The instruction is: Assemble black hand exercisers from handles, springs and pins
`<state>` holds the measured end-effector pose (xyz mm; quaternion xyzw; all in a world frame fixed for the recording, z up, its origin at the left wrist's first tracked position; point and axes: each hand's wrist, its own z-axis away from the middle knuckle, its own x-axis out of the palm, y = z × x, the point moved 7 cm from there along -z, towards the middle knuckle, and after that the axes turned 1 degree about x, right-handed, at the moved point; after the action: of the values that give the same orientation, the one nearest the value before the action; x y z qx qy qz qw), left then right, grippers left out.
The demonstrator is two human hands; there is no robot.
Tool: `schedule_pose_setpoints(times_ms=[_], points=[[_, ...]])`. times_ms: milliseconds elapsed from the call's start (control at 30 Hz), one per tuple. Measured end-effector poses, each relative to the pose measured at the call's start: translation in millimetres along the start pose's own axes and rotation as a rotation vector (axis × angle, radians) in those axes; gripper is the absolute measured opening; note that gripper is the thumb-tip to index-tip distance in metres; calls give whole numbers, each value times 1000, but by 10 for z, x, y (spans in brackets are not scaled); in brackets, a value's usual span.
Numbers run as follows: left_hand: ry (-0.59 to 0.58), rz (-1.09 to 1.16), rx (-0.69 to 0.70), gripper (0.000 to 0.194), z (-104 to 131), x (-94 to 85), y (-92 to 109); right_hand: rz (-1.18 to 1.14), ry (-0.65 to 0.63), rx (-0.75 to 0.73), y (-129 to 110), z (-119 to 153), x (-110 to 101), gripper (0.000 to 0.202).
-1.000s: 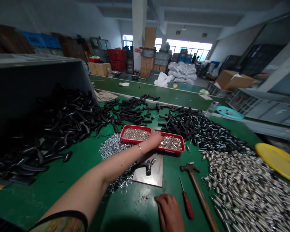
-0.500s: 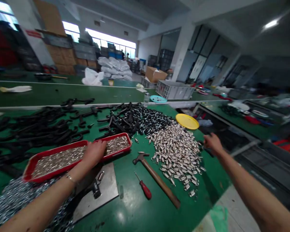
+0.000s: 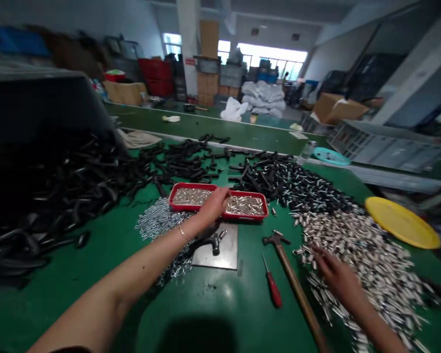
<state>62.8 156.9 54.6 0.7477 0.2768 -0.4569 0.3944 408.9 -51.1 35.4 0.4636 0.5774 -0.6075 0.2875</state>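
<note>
My left hand (image 3: 215,205) is closed, its fingertips bent down between two red trays (image 3: 196,187) of small silvery pins; what it pinches, if anything, is hidden. Below it, a black plastic part (image 3: 215,245) lies on a flat metal plate (image 3: 230,255), with a small metal cylinder (image 3: 223,234) at its end. My right hand (image 3: 336,277) hovers over or touches the left edge of a heap of metal cylinders (image 3: 371,260); its fingers are bent and smeared by motion. A claw hammer (image 3: 292,274) and a red-handled screwdriver (image 3: 274,289) lie between the hands.
Loose metal rings (image 3: 158,220) lie left of the plate. Black parts (image 3: 77,181) are heaped at the left, and black pieces with metal pins (image 3: 308,186) lie behind the cylinders. A yellow lid-like dish (image 3: 402,223) sits at the right, before a grey crate (image 3: 382,147).
The view has swung left, bringing the black heap into sight. My right hand has moved from beyond the cylinder heap to its near left edge. My left hand stays at the red trays.
</note>
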Motion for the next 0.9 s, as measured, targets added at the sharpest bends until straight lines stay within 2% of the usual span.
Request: schedule_pose_setpoints(times_ms=[33,67,100,167,267,333,500,600,667,733,833,900], points=[[30,76,4,30,155,-84,-92,-13,-115,-106,-308,141,446,42],[54,161,0,30,340,-169,-188,-28,-181,-195,-588,300,786,40],[71,249,-26,28,541,-245,-296,-61,-217,-248,-814,440,1032,39],[74,418,-174,23,942,-331,-540,-67,-162,-251,-1069,586,1253,39],[47,626,-407,16,1366,-281,-750,55,-19,-230,-1101,578,1247,40],[33,646,-415,12,1423,-185,-694,133,6,-269,-1011,540,1212,42],[-14,530,-247,14,1120,165,-371,232,18,-257,-682,524,1111,46],[-82,493,-262,16,1001,378,-360,308,19,-224,-554,503,1039,47],[-111,466,-272,17,985,456,-392,372,21,-211,-471,450,1003,47],[-119,442,-287,17,997,479,-428,379,-27,-163,-342,354,1002,46],[-140,401,-290,16,1000,451,-427,209,-215,-11,-107,161,1039,37],[-167,324,-176,15,958,392,-328,23,-347,61,-72,41,1017,35]])
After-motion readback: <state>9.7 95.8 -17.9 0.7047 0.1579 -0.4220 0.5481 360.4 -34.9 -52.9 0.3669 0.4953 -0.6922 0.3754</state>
